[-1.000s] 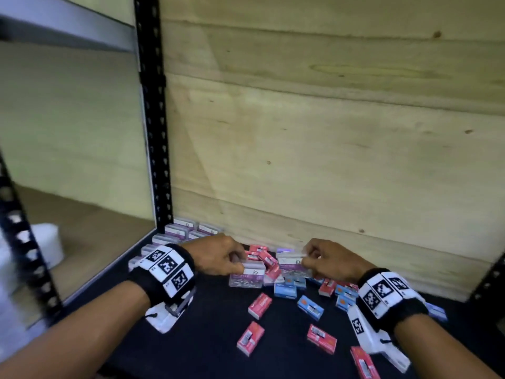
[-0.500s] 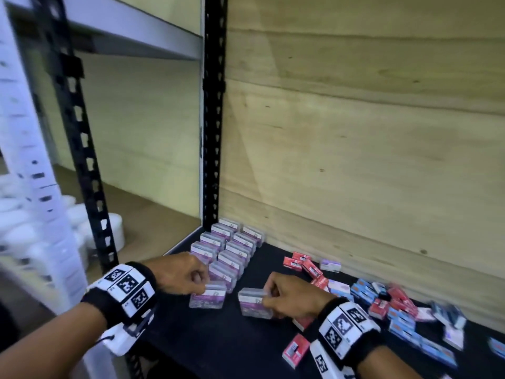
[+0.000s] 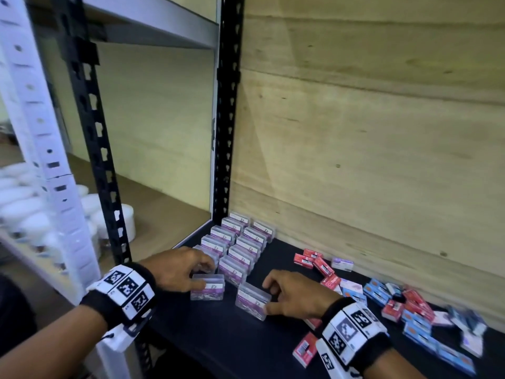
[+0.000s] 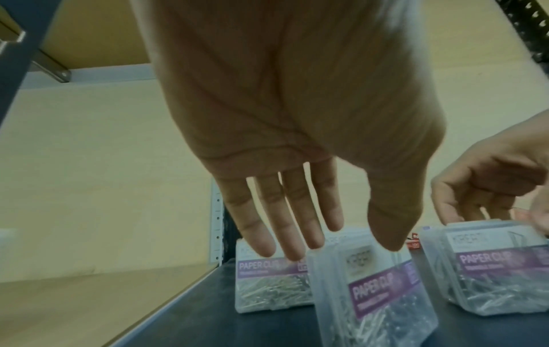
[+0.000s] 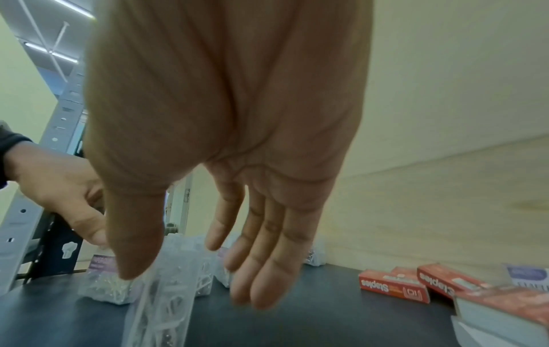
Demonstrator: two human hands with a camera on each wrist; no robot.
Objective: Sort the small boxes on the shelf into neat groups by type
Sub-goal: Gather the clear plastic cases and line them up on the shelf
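Observation:
Two rows of clear paper-clip boxes [image 3: 240,242] with purple labels stand at the shelf's back left. My left hand [image 3: 205,274] pinches one more such box [image 3: 207,287] between thumb and fingers at the front of the left row; in the left wrist view this box [image 4: 377,293] is tilted under my thumb. My right hand [image 3: 267,295] pinches a second clear box [image 3: 252,300] just to the right, standing on the black shelf [image 3: 218,337]. In the right wrist view that box [image 5: 166,305] is blurred below my thumb.
Red staple boxes [image 3: 314,261] and blue boxes [image 3: 379,292] lie mixed in a loose pile along the plywood back wall to the right. A black slotted post [image 3: 226,132] stands at the left rear corner. White tubs [image 3: 125,222] fill the neighbouring shelf.
Both hands took a clear paper-clip box from the mixed pile and carried it left; now the boxes are down by the front of the rows. The head view swung left.

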